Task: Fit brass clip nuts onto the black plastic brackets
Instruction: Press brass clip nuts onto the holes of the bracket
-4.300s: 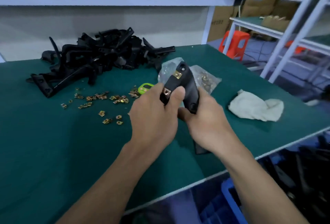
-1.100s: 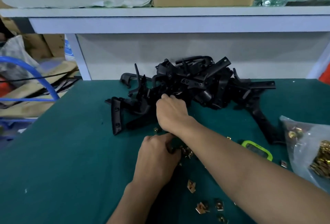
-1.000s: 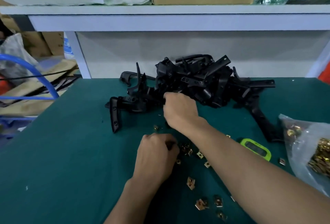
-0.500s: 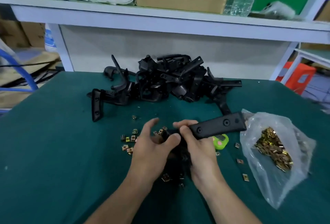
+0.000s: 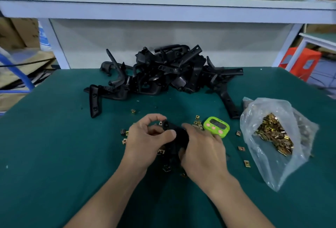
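Both hands hold one black plastic bracket (image 5: 177, 135) just above the green table. My right hand (image 5: 201, 150) grips its lower part from the right. My left hand (image 5: 147, 138) curls over its upper end, thumb pressed on the bracket, fingers by a small brass clip nut (image 5: 160, 123) at the bracket's tip. Most of the bracket is hidden by the hands. Loose brass clip nuts (image 5: 197, 124) lie scattered on the table around the hands. A pile of black brackets (image 5: 167, 75) sits behind.
A clear plastic bag of brass clip nuts (image 5: 274, 135) lies at the right. A green timer (image 5: 216, 126) sits just right of my hands. The green table (image 5: 54, 155) ends at a white shelf frame (image 5: 163, 11) with a cardboard box above.
The bracket's long arm, which stuck out to the right half a second ago, has been turned in and is covered by my right hand. My left hand closed onto the bracket's end.
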Demonstrator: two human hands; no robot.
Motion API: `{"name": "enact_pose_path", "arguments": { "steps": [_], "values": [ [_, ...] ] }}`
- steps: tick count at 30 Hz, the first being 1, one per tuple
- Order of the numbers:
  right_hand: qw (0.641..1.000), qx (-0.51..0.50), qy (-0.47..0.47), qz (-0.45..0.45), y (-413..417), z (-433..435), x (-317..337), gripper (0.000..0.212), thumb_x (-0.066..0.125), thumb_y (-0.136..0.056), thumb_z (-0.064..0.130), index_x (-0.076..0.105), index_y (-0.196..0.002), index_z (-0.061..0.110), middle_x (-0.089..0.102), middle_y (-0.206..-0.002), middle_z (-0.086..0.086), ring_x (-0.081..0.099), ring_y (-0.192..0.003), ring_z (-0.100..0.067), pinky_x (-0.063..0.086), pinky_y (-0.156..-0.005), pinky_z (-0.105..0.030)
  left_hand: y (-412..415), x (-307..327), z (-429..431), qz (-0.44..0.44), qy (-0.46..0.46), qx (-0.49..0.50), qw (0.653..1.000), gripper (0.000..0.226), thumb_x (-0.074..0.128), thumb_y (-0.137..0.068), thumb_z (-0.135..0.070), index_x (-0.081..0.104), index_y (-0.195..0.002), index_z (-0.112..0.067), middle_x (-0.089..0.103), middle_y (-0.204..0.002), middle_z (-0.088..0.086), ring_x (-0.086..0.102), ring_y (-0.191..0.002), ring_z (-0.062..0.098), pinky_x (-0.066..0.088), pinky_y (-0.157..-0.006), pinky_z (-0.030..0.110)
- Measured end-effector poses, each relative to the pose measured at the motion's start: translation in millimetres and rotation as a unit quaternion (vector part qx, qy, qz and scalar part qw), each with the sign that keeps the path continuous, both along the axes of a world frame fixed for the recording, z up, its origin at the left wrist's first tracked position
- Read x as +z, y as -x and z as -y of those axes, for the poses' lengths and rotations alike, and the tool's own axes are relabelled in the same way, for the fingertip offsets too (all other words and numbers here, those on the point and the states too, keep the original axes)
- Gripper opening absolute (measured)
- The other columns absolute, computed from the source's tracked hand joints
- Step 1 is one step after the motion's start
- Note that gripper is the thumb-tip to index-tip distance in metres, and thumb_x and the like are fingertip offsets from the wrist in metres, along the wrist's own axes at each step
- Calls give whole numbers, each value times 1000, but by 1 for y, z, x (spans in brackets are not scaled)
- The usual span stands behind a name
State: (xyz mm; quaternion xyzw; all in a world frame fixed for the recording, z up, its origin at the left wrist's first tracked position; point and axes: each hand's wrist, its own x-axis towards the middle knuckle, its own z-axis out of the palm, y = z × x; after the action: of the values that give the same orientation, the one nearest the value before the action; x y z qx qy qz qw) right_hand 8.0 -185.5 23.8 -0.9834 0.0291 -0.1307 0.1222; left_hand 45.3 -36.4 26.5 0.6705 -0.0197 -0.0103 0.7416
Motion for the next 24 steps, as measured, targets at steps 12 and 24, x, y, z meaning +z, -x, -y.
{"name": "enact_pose_path", "arguments": {
  "steps": [12, 24],
  "values": [
    [984, -121, -124, 46, -11, 25, -3, 16, 63, -91, 38, 47, -96, 34, 40, -66, 16, 50, -66, -29, 36, -61, -36, -5, 0, -18, 98, -558, -92, 819, 31, 76, -74, -61, 70, -95, -39, 61, -90, -22, 56, -87, 1, 52, -76, 27],
    [987, -115, -109, 39, -14, 26, -17, 24, 67, -81, 42, 56, -102, 37, 41, -63, 14, 41, -64, -23, 33, -60, -33, -8, -12, -23, 123, -461, -106, 872, 40, 77, -86, -9, 69, -106, -43, 60, -88, -28, 58, -82, -12, 43, -66, 3]
  ]
}}
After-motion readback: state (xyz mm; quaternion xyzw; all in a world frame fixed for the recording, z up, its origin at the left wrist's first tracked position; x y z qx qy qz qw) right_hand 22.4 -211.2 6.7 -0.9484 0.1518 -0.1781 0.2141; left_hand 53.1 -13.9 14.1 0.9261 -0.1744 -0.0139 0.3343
